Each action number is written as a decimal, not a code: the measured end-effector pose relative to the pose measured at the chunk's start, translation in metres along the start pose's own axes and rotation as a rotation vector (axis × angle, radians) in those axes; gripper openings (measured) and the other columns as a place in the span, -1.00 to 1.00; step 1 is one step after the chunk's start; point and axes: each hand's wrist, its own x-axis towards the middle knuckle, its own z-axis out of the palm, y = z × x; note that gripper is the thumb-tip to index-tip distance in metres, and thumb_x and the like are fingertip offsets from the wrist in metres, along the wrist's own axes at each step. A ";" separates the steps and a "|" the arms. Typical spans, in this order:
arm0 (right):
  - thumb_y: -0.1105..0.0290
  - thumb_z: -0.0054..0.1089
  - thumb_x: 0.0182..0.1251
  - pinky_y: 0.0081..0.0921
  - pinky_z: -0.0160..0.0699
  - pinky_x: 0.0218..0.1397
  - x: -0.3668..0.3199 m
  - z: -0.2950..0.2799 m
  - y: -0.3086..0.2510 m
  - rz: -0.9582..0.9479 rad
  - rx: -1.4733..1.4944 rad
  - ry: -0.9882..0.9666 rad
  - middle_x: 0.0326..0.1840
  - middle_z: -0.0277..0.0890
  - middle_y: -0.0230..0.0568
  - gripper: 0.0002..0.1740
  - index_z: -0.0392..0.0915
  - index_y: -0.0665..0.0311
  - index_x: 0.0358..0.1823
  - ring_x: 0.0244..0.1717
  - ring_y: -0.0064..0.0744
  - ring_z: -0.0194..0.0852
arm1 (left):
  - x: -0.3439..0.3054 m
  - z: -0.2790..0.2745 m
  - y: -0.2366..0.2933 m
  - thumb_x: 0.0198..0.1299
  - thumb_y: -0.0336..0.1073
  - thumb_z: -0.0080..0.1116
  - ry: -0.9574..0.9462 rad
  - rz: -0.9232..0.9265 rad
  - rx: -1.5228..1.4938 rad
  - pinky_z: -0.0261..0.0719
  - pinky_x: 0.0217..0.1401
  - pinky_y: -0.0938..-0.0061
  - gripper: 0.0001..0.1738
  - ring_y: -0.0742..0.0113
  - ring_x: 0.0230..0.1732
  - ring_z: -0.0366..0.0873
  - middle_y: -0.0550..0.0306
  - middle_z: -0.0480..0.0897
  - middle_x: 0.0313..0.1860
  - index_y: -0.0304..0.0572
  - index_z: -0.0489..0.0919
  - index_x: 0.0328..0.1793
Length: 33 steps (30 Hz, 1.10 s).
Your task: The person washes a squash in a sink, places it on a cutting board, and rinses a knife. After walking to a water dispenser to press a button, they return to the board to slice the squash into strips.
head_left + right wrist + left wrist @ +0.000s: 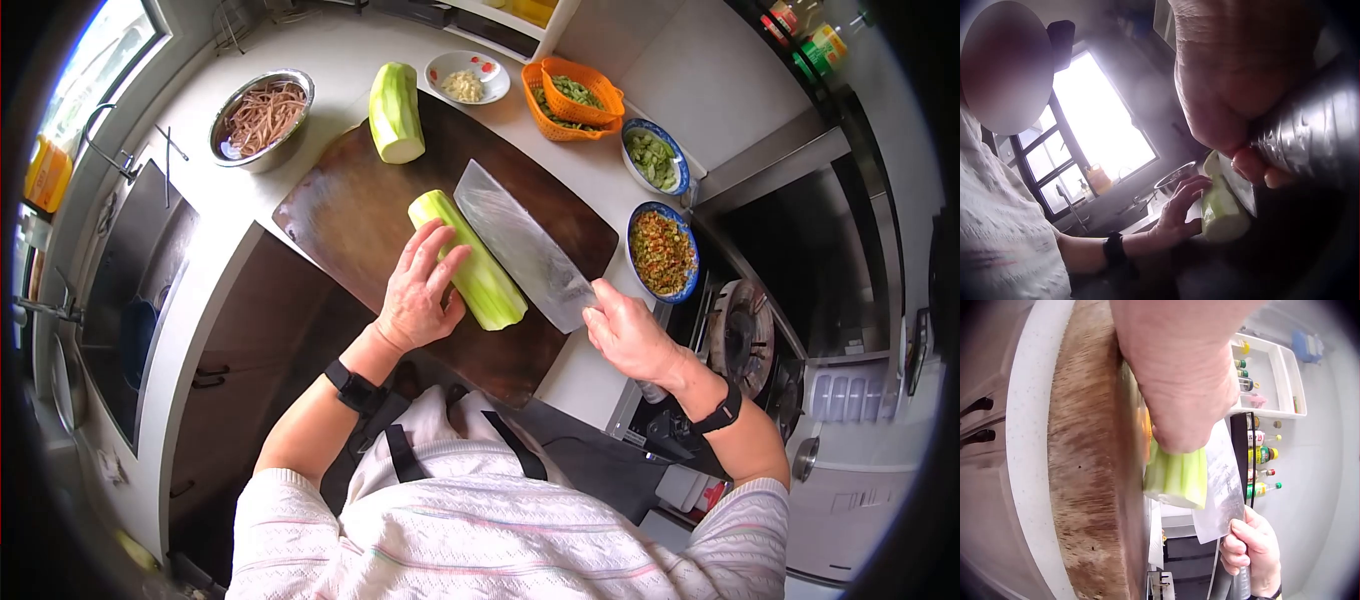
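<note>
Pale green gourd (pixel 468 262); orange baskets (pixel 572 98).

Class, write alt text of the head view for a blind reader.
A person's left hand rests on a pale-green vegetable on a dark cutting board; the right hand holds a broad cleaver beside it. Beyond lie a second piece and food bowls.

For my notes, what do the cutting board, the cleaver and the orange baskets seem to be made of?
Cutting board: wood, dark on top, with grain and small pits in its brown edge.
Cleaver: metal, probably steel; the blade is silvery grey and streaked, and the handle looks shiny and metallic too.
Orange baskets: probably plastic, judging by their bright, even colour.
</note>
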 end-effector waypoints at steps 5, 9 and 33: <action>0.41 -0.05 0.36 0.02 0.32 -0.42 0.008 0.004 0.003 -0.022 0.028 -0.027 -0.59 0.38 0.27 -0.82 0.20 0.38 -0.23 -0.40 0.36 0.41 | 0.000 0.000 -0.001 -0.41 -0.49 0.15 -0.008 -0.002 0.018 0.34 0.35 0.09 -0.28 -0.23 0.31 0.29 -0.17 0.40 0.19 -0.23 0.48 0.11; 0.42 -0.05 0.36 0.02 0.31 -0.42 0.011 0.001 -0.003 -0.014 0.010 -0.041 -0.59 0.37 0.26 -0.81 0.18 0.39 -0.24 -0.41 0.36 0.41 | 0.000 0.000 -0.002 -0.39 -0.49 0.16 -0.010 0.002 -0.006 0.35 0.32 0.06 -0.30 -0.26 0.30 0.29 -0.16 0.40 0.18 -0.22 0.48 0.11; 0.45 -0.11 0.34 0.13 0.38 -0.31 0.043 0.021 -0.002 -0.130 -0.112 -0.114 -0.49 0.44 0.34 -0.82 0.16 0.44 -0.22 -0.34 0.38 0.44 | -0.001 -0.001 0.002 -0.39 -0.49 0.19 -0.015 -0.021 -0.005 0.39 0.27 0.06 -0.34 -0.24 0.26 0.31 -0.10 0.40 0.14 -0.14 0.50 0.06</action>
